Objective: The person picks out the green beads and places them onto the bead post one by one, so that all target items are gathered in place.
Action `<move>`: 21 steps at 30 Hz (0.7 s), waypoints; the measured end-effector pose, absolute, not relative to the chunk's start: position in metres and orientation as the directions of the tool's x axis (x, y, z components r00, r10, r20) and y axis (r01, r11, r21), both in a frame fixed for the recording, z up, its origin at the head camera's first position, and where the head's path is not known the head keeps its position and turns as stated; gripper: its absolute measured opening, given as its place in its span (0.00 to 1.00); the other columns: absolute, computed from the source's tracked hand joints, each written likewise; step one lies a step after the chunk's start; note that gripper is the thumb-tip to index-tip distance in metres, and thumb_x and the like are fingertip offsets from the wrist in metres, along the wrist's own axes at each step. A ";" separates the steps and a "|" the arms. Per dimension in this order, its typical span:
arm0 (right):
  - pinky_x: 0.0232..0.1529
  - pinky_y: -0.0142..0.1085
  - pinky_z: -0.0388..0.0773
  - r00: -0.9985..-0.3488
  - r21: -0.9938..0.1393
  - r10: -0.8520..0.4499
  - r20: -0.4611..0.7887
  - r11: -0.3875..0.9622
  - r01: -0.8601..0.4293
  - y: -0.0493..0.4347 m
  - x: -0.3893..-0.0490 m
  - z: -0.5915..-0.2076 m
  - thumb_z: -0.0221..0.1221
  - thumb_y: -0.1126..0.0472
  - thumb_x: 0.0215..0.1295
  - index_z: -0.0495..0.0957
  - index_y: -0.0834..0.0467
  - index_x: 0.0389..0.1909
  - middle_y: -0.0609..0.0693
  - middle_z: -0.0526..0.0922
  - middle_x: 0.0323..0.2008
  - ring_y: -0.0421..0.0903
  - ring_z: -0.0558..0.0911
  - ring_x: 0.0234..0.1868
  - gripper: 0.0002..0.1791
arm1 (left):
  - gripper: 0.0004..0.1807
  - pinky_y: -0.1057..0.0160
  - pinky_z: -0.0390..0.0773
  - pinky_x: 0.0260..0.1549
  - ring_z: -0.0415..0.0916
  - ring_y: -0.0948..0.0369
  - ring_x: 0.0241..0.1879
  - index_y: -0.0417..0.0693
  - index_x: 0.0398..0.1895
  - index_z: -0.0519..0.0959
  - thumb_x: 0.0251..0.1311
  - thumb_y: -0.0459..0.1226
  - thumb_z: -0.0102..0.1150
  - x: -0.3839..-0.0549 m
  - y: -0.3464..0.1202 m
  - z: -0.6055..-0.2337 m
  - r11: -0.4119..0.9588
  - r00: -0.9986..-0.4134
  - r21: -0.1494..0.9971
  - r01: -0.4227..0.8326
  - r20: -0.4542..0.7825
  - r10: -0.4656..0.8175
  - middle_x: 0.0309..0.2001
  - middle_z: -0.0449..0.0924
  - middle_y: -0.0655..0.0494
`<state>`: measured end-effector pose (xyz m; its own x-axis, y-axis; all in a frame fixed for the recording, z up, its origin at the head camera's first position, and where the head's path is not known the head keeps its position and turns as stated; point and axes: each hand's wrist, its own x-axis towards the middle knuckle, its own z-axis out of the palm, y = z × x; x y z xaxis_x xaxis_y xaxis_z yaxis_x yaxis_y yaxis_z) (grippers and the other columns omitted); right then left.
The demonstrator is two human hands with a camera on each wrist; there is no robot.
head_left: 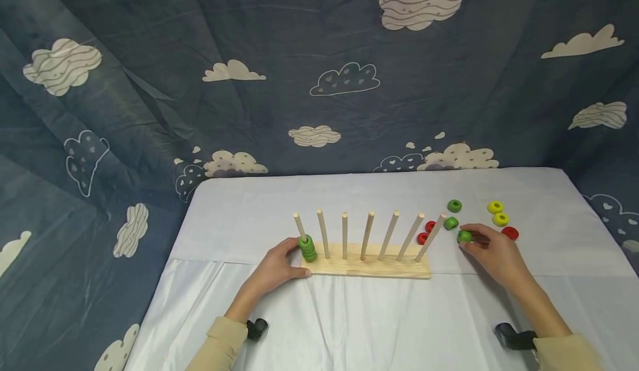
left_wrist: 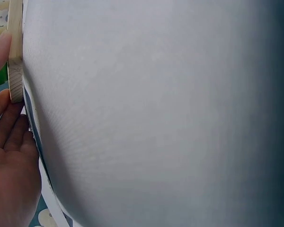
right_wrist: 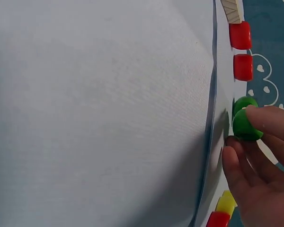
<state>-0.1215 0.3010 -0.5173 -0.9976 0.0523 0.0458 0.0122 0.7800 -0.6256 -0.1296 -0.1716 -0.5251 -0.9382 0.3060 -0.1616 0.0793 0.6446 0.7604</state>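
Evidently at the pick-up step, the right hand [head_left: 501, 253] pinches a green bead [head_left: 465, 237] between its fingers [head_left: 479, 228] at right while the left hand [head_left: 275, 265] grips the pegged board [head_left: 369, 270] at its left end, the next move likely calling for a carry leftward to the green stack [head_left: 308, 249].

Right fingers [head_left: 479, 229] in a pinch, left fingers [head_left: 287, 245] apart from thumb [head_left: 298, 273], apparently half-bent.

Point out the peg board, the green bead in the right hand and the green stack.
Peg board [head_left: 373, 265]: head view, base's bare top.
Green bead [right_wrist: 246, 127]: right wrist view, side facing camera.
Green stack [head_left: 309, 250]: head view, middle part.
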 end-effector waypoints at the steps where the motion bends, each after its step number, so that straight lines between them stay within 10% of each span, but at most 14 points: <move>1: 0.44 0.51 0.79 -0.997 -0.630 0.057 0.043 0.776 0.017 0.301 -0.120 -0.517 0.65 0.68 0.58 0.74 0.64 0.57 0.67 0.78 0.50 0.64 0.80 0.47 0.24 | 0.42 0.50 0.59 0.68 0.60 0.53 0.69 0.52 0.65 0.70 0.44 0.48 0.76 -0.130 -0.171 -0.525 0.644 -0.938 0.761 0.080 -0.161 0.307 0.64 0.70 0.55; 16: 0.40 0.46 0.81 -0.992 -0.693 0.121 0.026 0.718 0.069 0.293 -0.108 -0.500 0.64 0.60 0.63 0.73 0.60 0.58 0.64 0.76 0.54 0.65 0.79 0.50 0.23 | 0.41 0.50 0.59 0.68 0.59 0.53 0.69 0.52 0.65 0.70 0.45 0.47 0.76 -0.129 -0.171 -0.525 0.645 -0.937 0.760 0.083 -0.160 0.309 0.64 0.70 0.55; 21: 0.39 0.29 0.82 -0.988 -0.700 0.141 0.056 0.711 0.062 0.290 -0.106 -0.491 0.64 0.58 0.63 0.74 0.56 0.59 0.58 0.75 0.55 0.57 0.78 0.51 0.23 | 0.41 0.50 0.59 0.68 0.59 0.53 0.69 0.52 0.65 0.70 0.45 0.47 0.75 -0.129 -0.170 -0.524 0.648 -0.938 0.758 0.082 -0.161 0.308 0.64 0.70 0.55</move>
